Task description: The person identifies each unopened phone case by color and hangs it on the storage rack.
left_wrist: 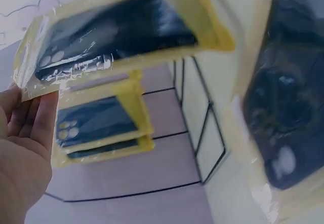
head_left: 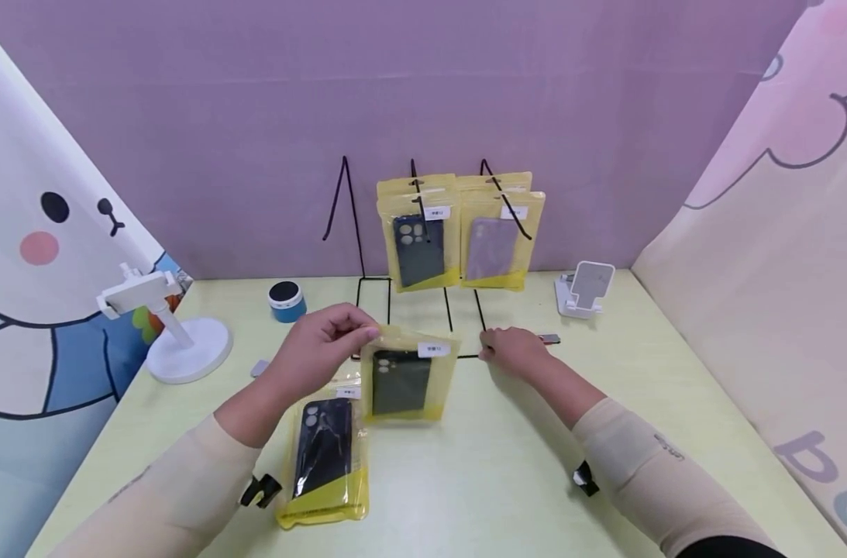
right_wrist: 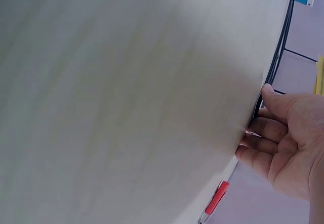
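Note:
My left hand (head_left: 323, 345) pinches the top edge of a yellow-edged clear pouch (head_left: 402, 380) with a dark phone case inside. The pouch hangs above the table, in front of a black wire display rack (head_left: 376, 278); the left wrist view shows this phone case pouch (left_wrist: 116, 31) close up. My right hand (head_left: 517, 353) holds the front right corner of the rack's base, thumb and fingers about the wire (right_wrist: 276, 64) in the right wrist view. Another pouched dark phone case (head_left: 323, 449) lies on the table below my left hand.
Pouches with a dark case (head_left: 421, 252) and a purple case (head_left: 491, 248) hang on the rack's middle and right hooks. A white phone stand (head_left: 189, 353) and blue speaker (head_left: 287, 302) stand left, a small white stand (head_left: 585, 291) right. A red-and-metal item (right_wrist: 217, 197) lies near my right hand.

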Demonstrator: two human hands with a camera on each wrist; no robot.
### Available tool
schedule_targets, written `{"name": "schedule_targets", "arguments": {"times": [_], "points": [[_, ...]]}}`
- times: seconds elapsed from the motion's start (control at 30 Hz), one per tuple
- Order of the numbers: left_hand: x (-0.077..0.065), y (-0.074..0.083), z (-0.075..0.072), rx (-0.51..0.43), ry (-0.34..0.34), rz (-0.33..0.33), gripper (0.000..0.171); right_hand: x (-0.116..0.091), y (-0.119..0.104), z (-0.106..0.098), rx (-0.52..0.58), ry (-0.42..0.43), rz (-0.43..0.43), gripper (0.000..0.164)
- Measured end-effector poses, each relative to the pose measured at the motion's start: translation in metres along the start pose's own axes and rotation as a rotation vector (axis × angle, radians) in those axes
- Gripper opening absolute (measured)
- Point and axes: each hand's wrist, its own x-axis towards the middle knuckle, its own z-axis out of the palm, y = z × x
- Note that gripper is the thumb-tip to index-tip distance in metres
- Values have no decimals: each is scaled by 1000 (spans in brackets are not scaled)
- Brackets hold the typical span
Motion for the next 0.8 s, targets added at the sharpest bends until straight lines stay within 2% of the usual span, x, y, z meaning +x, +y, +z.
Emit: {"name": "schedule_targets", "arguments": {"times": [0.13, 0.37, 0.57, 0.8], "points": [[2, 7, -14, 39, 91, 37, 14, 0, 1, 0, -10, -1, -3, 20], [5, 15, -48, 106, 246, 21, 25, 0, 1, -2, -11, -16, 0, 20], [8, 20, -70, 101, 330, -3, 29, 0, 1, -1, -16, -18, 3, 20], [13, 17, -86, 111, 403, -38, 32, -1, 1, 0, 6, -25, 1, 22]]}}
